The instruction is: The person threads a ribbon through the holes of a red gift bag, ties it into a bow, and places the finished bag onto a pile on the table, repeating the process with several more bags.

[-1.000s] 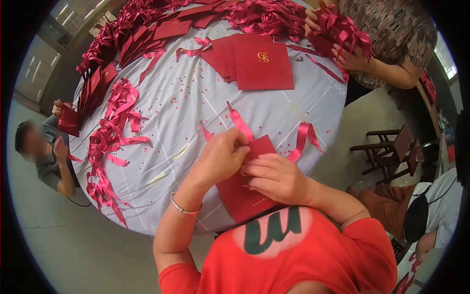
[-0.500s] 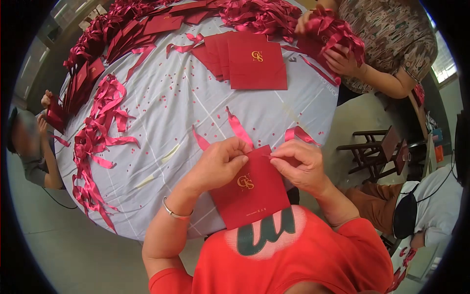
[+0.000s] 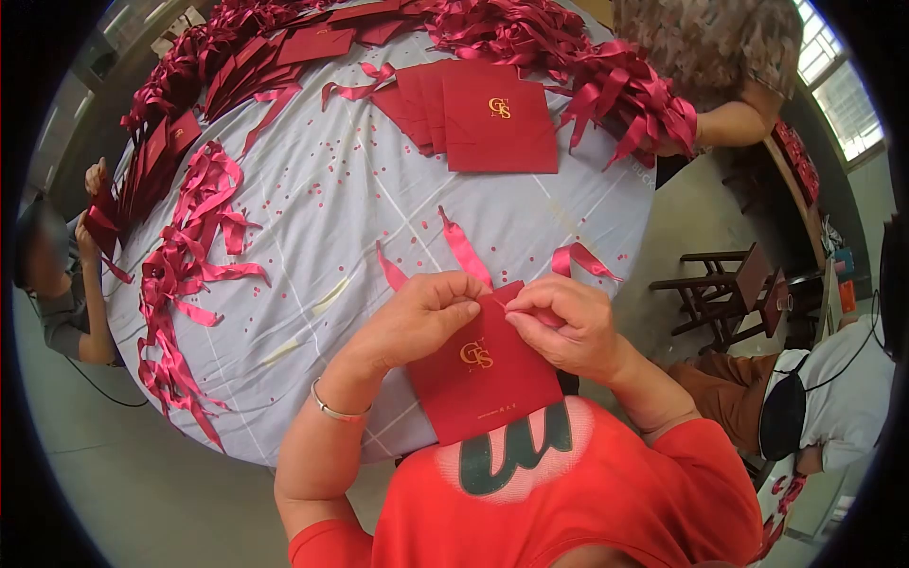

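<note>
A head-worn camera looks forward and down across the table (image 3: 355, 222).

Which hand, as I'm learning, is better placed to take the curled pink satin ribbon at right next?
Probably the right hand: the curled pink satin ribbon lies beside it; the left hand, farther off, touches the flat red rectangular bag.

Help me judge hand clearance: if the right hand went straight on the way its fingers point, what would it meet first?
Probably the left hand, which faces the right hand across the top of the red bag; depth is unclear, and the right hand may be touching the bag.
</note>
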Motion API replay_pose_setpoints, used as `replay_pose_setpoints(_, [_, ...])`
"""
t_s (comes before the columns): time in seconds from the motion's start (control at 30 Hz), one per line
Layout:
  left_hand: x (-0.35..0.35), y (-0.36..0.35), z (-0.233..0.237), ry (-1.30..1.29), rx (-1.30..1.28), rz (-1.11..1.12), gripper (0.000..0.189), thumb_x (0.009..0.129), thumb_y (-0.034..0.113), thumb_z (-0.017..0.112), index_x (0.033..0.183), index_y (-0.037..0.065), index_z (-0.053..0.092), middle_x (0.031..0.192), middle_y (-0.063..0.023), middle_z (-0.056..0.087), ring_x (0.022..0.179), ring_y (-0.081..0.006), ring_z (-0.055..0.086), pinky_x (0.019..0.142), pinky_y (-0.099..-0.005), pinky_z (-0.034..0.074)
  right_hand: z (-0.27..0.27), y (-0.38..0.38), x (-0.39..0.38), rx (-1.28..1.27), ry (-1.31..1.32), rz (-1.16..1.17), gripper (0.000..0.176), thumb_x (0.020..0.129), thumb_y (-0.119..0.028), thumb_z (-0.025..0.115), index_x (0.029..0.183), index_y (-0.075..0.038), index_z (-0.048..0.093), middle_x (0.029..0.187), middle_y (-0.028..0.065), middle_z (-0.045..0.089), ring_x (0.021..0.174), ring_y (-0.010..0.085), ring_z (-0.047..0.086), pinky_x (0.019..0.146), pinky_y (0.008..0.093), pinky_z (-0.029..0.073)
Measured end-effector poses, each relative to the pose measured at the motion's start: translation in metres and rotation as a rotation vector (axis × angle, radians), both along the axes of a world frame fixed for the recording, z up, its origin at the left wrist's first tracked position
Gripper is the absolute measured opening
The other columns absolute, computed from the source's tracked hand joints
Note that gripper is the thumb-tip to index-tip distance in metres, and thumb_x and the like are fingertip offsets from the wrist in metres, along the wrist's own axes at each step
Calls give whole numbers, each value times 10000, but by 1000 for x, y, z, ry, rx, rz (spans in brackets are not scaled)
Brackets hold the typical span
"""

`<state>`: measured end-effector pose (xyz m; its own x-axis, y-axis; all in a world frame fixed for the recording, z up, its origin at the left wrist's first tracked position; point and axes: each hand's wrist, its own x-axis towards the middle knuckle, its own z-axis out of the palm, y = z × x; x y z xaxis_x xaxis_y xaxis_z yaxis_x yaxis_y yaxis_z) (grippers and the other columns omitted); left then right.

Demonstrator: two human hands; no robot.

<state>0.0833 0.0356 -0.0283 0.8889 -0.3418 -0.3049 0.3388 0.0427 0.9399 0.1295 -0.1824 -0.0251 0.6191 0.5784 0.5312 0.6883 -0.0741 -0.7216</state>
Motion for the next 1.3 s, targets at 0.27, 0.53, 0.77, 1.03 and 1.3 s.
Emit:
replay_pose_setpoints(0.27, [-1,-2,-4,0,60,50,209,941,47,525,1111,-24,624,903,-2,659,834,-58,574,738,-237,479,1,4,-3,-10,23,-23,177,740,104,668,891,14,650,812,115,661,687,177,637,592,252,482])
replay_pose_setpoints(0.53, [-4,-4,-10,-41,106,63,222,926,72,549,1102,-37,628,881,-28,669,823,-73,587,731,-247,483,3,3,-1,-98,18,-6,160,728,76,730,850,9,652,798,109,651,674,195,627,588,277,482])
replay_pose_setpoints(0.77, [-3,-4,-7,-27,145,21,191,965,33,512,1121,-21,609,977,-13,660,880,-51,586,764,-221,487,1,6,-3,-106,-54,-15,157,737,52,746,848,2,646,795,114,650,674,223,632,593,297,496])
replay_pose_setpoints(1.03, [-4,-7,-8,-64,166,55,179,946,15,511,1075,-27,628,947,-20,671,862,-57,600,760,-224,494,0,15,-13,-229,-374,-108,158,751,9,716,851,-20,597,772,114,595,681,281,613,595,368,499])
replay_pose_setpoints(1.3, [-4,-10,-8,-93,197,87,178,935,12,517,1059,-31,637,911,-20,674,824,-59,606,713,-220,493,-10,20,-7,-167,-214,-62,131,760,-10,705,838,-29,601,773,120,585,676,301,611,578,380,489])
